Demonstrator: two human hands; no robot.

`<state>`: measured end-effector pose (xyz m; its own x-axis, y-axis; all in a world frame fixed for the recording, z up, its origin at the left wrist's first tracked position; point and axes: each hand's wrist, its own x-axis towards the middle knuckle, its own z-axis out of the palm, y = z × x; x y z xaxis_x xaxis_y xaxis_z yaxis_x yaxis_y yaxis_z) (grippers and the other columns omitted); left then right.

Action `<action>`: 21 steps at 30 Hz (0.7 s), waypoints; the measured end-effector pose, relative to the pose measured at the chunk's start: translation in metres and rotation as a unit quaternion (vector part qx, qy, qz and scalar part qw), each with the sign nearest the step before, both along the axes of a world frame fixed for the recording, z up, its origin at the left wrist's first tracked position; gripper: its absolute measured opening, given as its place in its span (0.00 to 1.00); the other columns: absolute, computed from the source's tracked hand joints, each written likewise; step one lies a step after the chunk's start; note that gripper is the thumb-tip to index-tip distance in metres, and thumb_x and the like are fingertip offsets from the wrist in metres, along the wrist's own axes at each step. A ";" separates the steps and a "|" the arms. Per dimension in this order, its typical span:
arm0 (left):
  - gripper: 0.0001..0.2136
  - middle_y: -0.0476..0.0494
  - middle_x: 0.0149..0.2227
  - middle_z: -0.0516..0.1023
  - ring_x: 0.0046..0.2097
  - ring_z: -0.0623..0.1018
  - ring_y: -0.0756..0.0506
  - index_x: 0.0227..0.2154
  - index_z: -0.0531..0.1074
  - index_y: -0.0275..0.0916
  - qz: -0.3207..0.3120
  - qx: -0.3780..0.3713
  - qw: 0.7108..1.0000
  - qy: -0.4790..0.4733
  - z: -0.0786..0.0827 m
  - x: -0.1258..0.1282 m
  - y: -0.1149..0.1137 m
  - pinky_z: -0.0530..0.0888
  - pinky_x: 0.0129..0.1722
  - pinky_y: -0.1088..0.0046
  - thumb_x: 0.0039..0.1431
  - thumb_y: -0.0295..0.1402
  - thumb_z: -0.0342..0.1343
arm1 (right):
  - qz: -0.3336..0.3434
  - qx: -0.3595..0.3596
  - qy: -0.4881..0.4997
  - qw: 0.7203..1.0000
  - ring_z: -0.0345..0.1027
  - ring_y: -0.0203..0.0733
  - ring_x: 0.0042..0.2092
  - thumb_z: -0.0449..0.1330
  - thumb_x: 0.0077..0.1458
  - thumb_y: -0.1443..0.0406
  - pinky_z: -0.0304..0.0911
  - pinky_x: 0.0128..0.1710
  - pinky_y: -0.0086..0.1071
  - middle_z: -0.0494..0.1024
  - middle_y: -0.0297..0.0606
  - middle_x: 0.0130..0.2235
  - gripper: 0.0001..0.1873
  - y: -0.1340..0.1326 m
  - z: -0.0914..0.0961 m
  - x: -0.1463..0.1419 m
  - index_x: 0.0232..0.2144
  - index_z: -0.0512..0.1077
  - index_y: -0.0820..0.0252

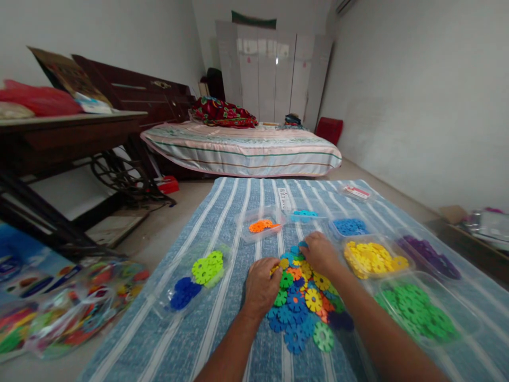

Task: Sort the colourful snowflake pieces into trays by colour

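On the striped cloth [234,197], mid-front: one mixed pile [296,303] of notched plastic discs, overlapping, several colours, lying between and below two bare hands. Left hand [262,286]: at the pile's left edge, fingers curled, tips at a small yellow disc [274,270]; whether it is pinched or only touched cannot be told. Right hand [320,254]: at the pile's far edge, fingers bent down by blue discs [303,245]; opening of the grip and any hold hidden from view. Around the pile, clear containers of single-colour lots: orange discs [261,226], light blue discs [304,214], mid-blue discs [350,227], yellow discs [369,259], purple discs [430,257], green discs [421,310]. Left side, one container with two lots: lime discs [207,268], dark blue discs [185,293]. Step in hand, by judgement: picking through the mixed pile with both hands. Next move, by judgement: calls for fingertip work, freeing one thin disc from its overlapping neighbours without dragging others along.
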<state>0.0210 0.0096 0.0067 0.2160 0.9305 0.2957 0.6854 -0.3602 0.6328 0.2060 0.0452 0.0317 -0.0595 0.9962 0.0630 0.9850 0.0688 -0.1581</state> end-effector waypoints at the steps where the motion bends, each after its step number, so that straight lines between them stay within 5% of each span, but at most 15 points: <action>1: 0.09 0.46 0.38 0.77 0.43 0.73 0.46 0.33 0.72 0.39 0.001 -0.001 1.000 -0.003 0.000 0.000 0.000 0.66 0.48 0.66 0.54 0.31 0.47 | -0.005 -0.011 -0.011 1.000 0.59 0.46 0.50 0.51 0.56 0.61 0.54 0.46 0.32 0.72 0.46 0.43 0.14 0.002 -0.002 -0.001 0.36 0.73 0.63; 21: 0.08 0.47 0.35 0.77 0.41 0.74 0.46 0.29 0.71 0.40 -0.003 0.007 1.000 -0.006 -0.002 0.000 0.001 0.66 0.46 0.67 0.54 0.31 0.47 | 0.058 0.041 0.011 0.997 0.65 0.35 0.36 0.47 0.59 0.63 0.53 0.36 0.26 0.74 0.36 0.31 0.17 -0.025 -0.002 0.003 0.26 0.72 0.58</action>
